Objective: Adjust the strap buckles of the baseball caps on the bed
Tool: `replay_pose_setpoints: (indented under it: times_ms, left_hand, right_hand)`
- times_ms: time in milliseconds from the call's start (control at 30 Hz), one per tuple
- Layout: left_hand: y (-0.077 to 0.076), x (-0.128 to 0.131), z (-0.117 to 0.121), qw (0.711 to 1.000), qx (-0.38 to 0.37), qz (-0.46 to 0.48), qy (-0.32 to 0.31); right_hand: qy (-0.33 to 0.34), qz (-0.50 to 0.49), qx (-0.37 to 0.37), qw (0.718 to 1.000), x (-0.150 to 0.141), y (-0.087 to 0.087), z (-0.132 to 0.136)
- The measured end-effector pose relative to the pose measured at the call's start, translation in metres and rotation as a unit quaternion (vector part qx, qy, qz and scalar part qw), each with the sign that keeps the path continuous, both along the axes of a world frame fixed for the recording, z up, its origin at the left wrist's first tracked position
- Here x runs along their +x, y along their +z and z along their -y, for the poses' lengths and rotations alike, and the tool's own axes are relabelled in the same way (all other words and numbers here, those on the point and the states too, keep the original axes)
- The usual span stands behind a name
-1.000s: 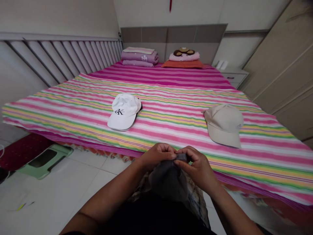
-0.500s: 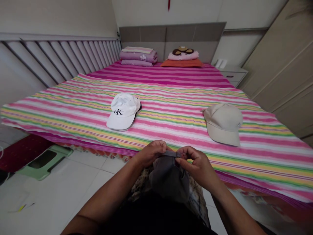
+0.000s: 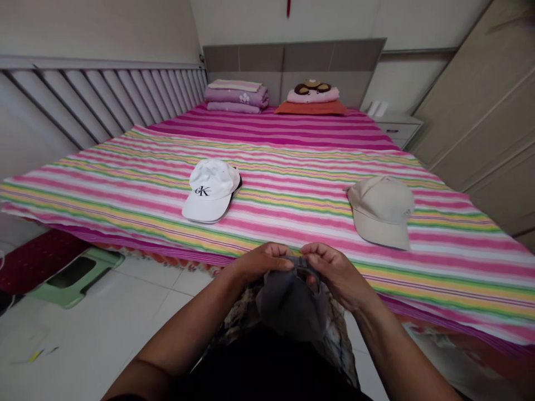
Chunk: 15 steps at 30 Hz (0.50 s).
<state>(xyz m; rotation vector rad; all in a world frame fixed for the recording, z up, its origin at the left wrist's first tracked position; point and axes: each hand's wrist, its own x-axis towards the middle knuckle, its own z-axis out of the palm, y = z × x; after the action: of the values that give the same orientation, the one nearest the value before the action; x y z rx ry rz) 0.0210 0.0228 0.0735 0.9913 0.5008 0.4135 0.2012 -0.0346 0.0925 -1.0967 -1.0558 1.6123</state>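
Note:
Between my two hands, close to my body, hangs a dark grey cap with its back strap and rear opening on top. My left hand pinches the strap's left part, thumb over it. My right hand grips the strap's right part, some fingers reaching into the rear opening. The cap's brim is not visible. Farther off on the bed lie a white cap with black letters, front left of centre, and a beige cap to the right. Neither is touched.
A striped sheet covers the near part of the bed. Folded purple bedding and an orange pillow lie by the headboard. A green stool stands on the tiled floor at left, and a nightstand at far right.
Both hands have shifted their hold on the grey cap's strap. The left thumb now lies across it, and the rear opening shows wider beside the right fingers. The other caps have not moved.

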Motion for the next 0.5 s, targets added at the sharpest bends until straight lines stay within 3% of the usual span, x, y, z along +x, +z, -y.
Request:
replay_pose_setpoints:
  times_ms: [133,233,433,500]
  left_hand:
    - [0.001,0.0,-0.004,0.996,-0.047,0.057,0.055]
    - [0.005,-0.002,-0.009,0.993,-0.06,0.074,0.065]
    - [0.004,-0.004,-0.021,0.988,-0.098,0.122,-0.003]
    - [0.002,0.001,-0.023,0.991,-0.104,0.077,-0.022]
  right_hand:
    - [0.086,-0.003,-0.018,0.996,0.008,-0.016,0.0]
    - [0.135,-0.065,-0.048,0.988,0.013,-0.02,0.003]
    - [0.001,-0.147,-0.009,0.989,0.016,0.0,0.005]
    - [-0.045,-0.142,0.006,0.989,0.015,0.006,0.003]
